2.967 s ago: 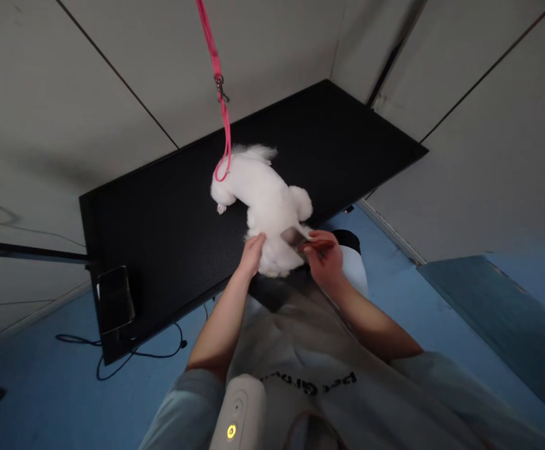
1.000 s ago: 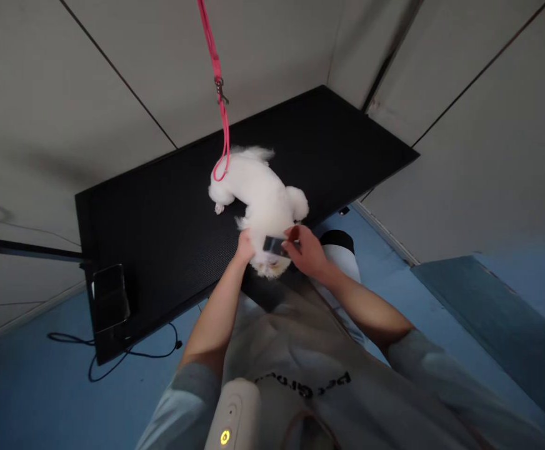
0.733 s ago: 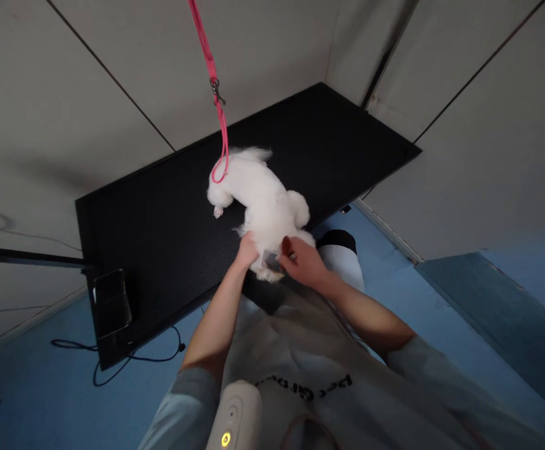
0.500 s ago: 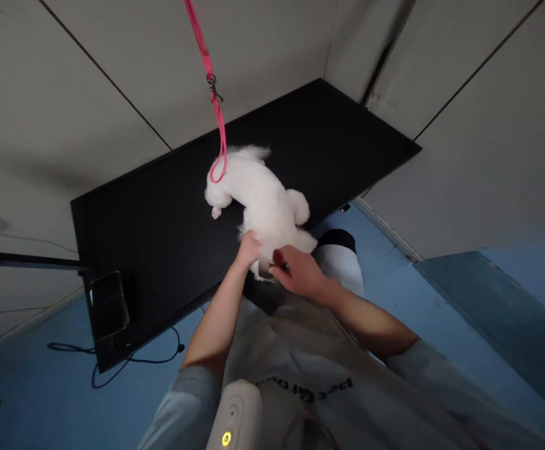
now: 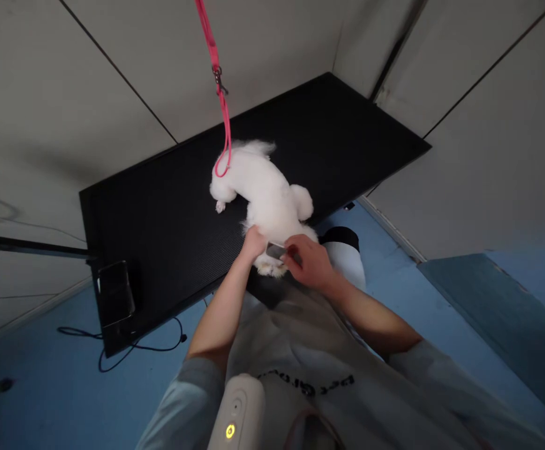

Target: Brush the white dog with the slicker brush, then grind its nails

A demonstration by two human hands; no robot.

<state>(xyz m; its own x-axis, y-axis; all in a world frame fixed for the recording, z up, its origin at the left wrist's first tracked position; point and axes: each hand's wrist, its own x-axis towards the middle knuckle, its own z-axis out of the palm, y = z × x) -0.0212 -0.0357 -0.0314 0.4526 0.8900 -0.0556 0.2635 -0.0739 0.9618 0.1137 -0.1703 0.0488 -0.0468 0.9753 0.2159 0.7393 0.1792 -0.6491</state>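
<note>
Right hand [image 5: 307, 261]: since half a second ago, shifted slightly away from the person, the flat tool [image 5: 275, 250] going with it; three seconds ago it was further right, at a lock of fur. Now over the right part of the near end of the dog [image 5: 267, 194].
Flat tool: grey rectangular head over white fur, between the two hands. Long axis roughly crosswise; head points left, handle end lies right, mostly covered. Cannot tell whether it presses on the fur.
Right grip: narrow, fingertips pinched on the tool.
Left hand [image 5: 254, 242]: against fur on the left side of the dog's near end. Fingers mostly hidden; cannot tell how tight the hold is.
Dog: white, short coat along the back, on the black table [image 5: 174, 212] by its near edge. Long axis bends from far left to near right; near end, tan-tinged fringe, points toward the person.
Pink leash [image 5: 210, 44]: hangs from above, metal clip [image 5: 219, 80] partway down, loop lying over the dog's far end.
Phone [image 5: 115, 292]: near left corner of the table, well apart from both hands.
Black cable [image 5: 160, 349]: on blue floor [image 5: 389, 269], near the phone's corner.
Apron [image 5: 286, 350]: grey, lettered, nearest the camera.
</note>
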